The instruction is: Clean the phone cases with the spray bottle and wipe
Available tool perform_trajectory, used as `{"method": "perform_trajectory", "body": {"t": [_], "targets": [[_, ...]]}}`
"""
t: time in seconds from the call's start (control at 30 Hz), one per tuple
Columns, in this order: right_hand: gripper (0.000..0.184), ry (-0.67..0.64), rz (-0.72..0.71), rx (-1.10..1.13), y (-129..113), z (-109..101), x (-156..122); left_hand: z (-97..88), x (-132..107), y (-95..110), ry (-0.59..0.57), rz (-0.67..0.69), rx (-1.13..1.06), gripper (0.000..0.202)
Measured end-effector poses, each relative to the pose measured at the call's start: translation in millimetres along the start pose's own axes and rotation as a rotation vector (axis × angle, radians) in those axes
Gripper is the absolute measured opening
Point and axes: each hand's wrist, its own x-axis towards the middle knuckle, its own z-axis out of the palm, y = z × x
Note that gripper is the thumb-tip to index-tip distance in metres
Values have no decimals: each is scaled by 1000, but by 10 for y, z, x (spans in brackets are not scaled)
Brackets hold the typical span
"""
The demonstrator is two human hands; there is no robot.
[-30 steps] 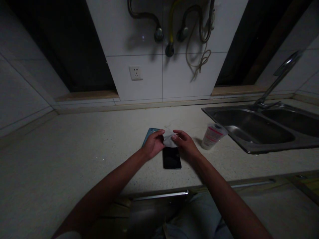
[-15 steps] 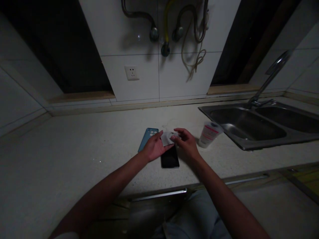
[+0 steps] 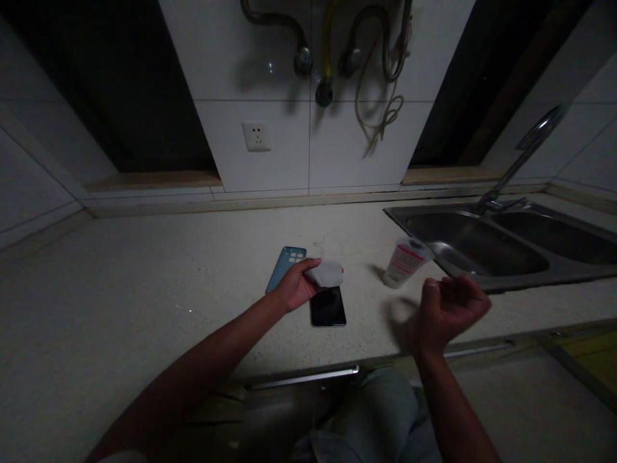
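Note:
My left hand (image 3: 297, 286) is shut on a small whitish sheet (image 3: 328, 274), paper or cloth, with the thumb on its left edge. Under this hand and sheet lies a black phone (image 3: 328, 307) flat on the counter, its far end covered. A blue phone case (image 3: 278, 267) with round camera cutouts rests beside it, partly behind my left hand. Off to the right, my right hand (image 3: 448, 312) is raised over the counter near its front edge, fingers curled in. Whatever it may hold is hidden. Behind it stands a clear plastic cup (image 3: 403, 262) with pink print.
A steel double sink (image 3: 482, 273) with a tall faucet (image 3: 523, 151) is set into the counter (image 3: 159, 276) on the right. Pipes and a looped cord (image 3: 385, 116) hang on the tiled wall, above and right of a socket (image 3: 256, 137). Drawer handles run below the front edge.
My right hand has left the whitish sheet and swung right, toward me, past the cup. My left hand keeps the sheet over the phone. The view has shifted slightly.

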Motion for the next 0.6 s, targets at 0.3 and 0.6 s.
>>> {"method": "perform_trajectory", "body": {"t": [0.3,0.6], "targets": [[42,-697,329,-243,214,110,504,-47,54,-50,29,-26,-37,46],[43,-774,803,517,1,865,428,33,-15,0,-14,9,-80,59]]}}
